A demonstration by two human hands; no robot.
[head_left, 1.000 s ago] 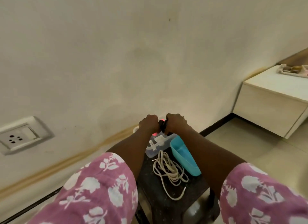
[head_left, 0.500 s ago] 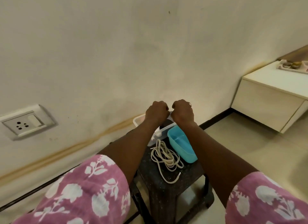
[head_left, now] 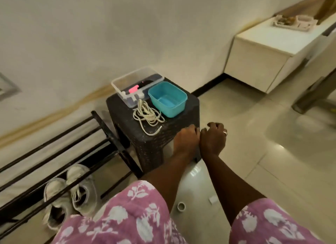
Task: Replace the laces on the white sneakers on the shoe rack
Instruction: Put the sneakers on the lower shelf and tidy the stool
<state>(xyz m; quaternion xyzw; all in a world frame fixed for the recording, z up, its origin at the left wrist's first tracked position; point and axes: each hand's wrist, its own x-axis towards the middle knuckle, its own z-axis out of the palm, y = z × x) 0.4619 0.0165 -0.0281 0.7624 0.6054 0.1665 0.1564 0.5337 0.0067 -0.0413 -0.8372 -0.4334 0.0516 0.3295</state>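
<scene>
I see cream wall [head_left: 109, 35] far, tiled floor [head_left: 272, 171] right and near. White cabinet [head_left: 254, 65] far right. Black shoe rack [head_left: 116, 144] left, along the wall. White sneakers [head_left: 82, 194] sit side by side on its lower bars, near left. Black bench [head_left: 151, 149] just right of the rack. Left hand [head_left: 187, 138] and right hand [head_left: 212, 138] are side by side, touching, at the bench's near right corner. Fingers are curled on both; I can't tell if they hold anything. On the bench: blue tub [head_left: 174, 109] right, clear plastic box [head_left: 125, 78] far left touching it, coil of cream laces [head_left: 147, 116] nearer. Tape roll [head_left: 181, 206] on the floor, near.
</scene>
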